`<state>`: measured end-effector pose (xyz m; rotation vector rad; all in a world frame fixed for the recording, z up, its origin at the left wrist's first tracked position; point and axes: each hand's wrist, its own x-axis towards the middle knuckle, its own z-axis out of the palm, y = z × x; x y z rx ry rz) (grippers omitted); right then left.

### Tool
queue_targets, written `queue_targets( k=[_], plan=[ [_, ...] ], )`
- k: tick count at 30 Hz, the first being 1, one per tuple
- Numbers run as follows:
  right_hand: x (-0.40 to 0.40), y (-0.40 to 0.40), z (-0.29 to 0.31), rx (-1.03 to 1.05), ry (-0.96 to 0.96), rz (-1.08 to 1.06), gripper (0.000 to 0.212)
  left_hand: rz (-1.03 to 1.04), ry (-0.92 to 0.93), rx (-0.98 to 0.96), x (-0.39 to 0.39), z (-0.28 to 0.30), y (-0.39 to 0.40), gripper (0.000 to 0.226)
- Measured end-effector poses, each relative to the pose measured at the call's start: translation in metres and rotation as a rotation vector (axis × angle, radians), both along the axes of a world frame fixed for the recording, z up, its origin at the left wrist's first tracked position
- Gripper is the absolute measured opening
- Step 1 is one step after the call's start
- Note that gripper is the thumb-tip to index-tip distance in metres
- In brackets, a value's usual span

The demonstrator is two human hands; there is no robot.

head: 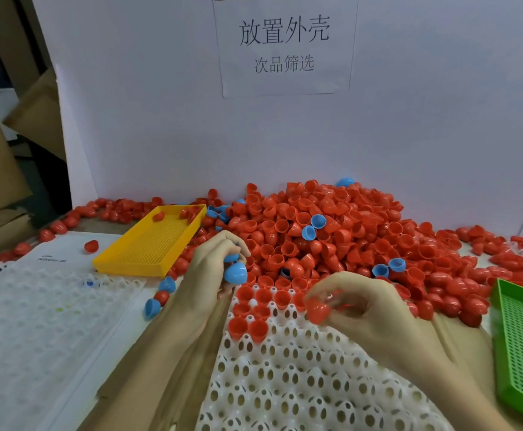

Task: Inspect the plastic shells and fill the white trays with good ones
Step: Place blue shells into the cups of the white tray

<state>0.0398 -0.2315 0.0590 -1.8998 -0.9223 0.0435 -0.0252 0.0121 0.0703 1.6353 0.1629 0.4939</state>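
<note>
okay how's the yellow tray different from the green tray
The yellow tray lies left of the red shell pile, fully in view; the green tray lies right, cut off by the frame edge. A few red shells lie in the yellow; the green's visible part holds none. Both are shallow, rectangular, with mesh floors.

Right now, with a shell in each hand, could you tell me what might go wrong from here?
The red pile crowds the white tray, so unchecked shells could roll into its open cells. The left hand holds a blue shell over a tray filled so far only with red. The right hand only pinches its red shell, which may slip.
</note>
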Motion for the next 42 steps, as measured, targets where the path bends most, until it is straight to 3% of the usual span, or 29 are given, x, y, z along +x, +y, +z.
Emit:
queue_targets(
  k=[6,12,23,29,34,39,42],
  plan=[
    [0.007,0.024,-0.001,-0.345,-0.233,0.161,0.035,-0.041,0.062,-0.051,0.003,-0.002,0.002,0.035],
    [0.011,0.036,-0.005,-0.419,-0.287,0.183,0.022,0.019,0.044,-0.047,0.003,-0.001,0.002,0.040],
    [0.011,0.043,-0.022,-0.487,-0.311,0.102,0.021,0.017,0.131,0.083,0.001,0.002,-0.003,0.042],
    [0.013,0.038,-0.018,-0.452,-0.293,0.125,0.015,-0.121,0.178,0.120,0.000,0.003,-0.004,0.042],
    [0.022,0.011,-0.003,-0.284,-0.159,0.042,0.016,-0.138,0.142,0.335,0.001,-0.004,-0.002,0.026],
    [0.028,-0.022,0.006,-0.121,-0.042,-0.024,0.018,-0.250,0.030,0.447,0.000,-0.006,-0.012,0.053],
    [0.022,-0.026,0.005,-0.023,-0.036,-0.023,0.032,-0.345,-0.011,0.438,0.000,-0.006,-0.021,0.059]
  ],
)
